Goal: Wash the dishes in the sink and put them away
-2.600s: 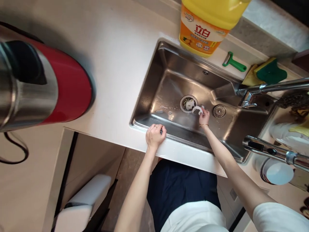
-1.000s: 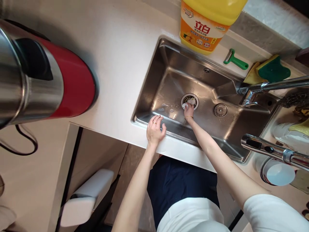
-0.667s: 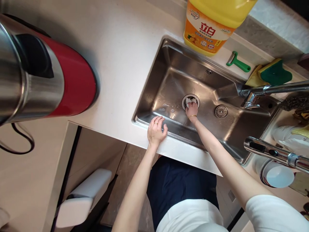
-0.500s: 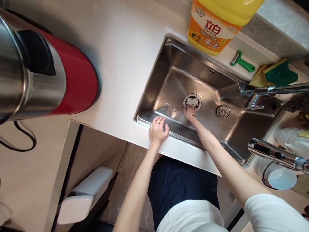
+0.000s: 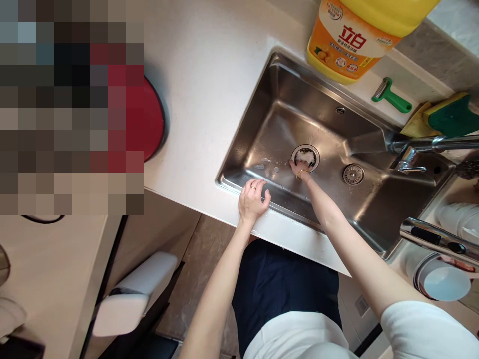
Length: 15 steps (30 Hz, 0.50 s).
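Note:
My left hand, wearing a ring, rests on the front rim of the steel sink. Its fingers lie slightly bent over the edge, thumb apart, holding nothing. Down in the basin, my right hand, with a gold bangle at the wrist, reaches to the drain opening. White and dark scraps fill that opening. The thumb stands off to the left while the fingers touch the scraps; their tips are partly hidden. A round metal strainer sits to the right of this hand.
A large yellow detergent bottle stands behind the sink. A green peeler and a green-and-yellow sponge lie along the back. The faucet and stacked bowls are at right. A red appliance, partly pixelated, stands left.
The whole view has shifted slightly, so the sink appears farther right. My right hand's thumb now shows farther out from the fingers at the drain. My left hand stays on the rim.

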{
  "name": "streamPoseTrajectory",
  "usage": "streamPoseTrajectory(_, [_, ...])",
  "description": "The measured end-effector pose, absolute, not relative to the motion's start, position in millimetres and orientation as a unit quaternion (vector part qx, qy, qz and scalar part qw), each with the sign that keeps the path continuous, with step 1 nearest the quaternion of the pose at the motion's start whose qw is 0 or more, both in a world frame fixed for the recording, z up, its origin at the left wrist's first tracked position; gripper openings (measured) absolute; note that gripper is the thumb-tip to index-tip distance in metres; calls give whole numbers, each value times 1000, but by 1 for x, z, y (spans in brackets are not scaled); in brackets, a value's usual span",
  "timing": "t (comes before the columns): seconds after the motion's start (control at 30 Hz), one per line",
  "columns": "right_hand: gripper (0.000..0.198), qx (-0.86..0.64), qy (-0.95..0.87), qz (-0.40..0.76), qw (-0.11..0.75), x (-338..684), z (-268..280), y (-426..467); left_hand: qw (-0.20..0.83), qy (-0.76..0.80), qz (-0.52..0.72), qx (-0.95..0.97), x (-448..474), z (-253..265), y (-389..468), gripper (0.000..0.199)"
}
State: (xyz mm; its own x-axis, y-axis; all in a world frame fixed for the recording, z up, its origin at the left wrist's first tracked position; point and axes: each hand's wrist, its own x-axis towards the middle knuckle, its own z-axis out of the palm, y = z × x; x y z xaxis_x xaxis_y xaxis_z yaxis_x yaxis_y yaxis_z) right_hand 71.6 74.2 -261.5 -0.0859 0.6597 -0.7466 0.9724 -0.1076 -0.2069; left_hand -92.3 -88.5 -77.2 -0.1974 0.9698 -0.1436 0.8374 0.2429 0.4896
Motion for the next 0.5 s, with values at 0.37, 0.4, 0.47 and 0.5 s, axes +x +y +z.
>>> streamPoseTrajectory(0.37, [43, 681, 651, -293, 165, 93, -268, 89, 223, 753, 152, 600, -93, -77, -91, 27])
streamPoseTrajectory(0.4, [42, 671, 657, -290, 187, 93, -271, 92, 222, 753, 151, 600, -93, -76, -91, 27])
streamPoseTrajectory(0.47, [39, 652, 672, -276, 217, 92, -277, 97, 221, 752, 151, 602, -93, -76, -91, 27])
streamPoseTrajectory(0.5, [38, 646, 679, -268, 225, 90, -280, 100, 220, 752, 152, 602, -93, -76, -91, 26])
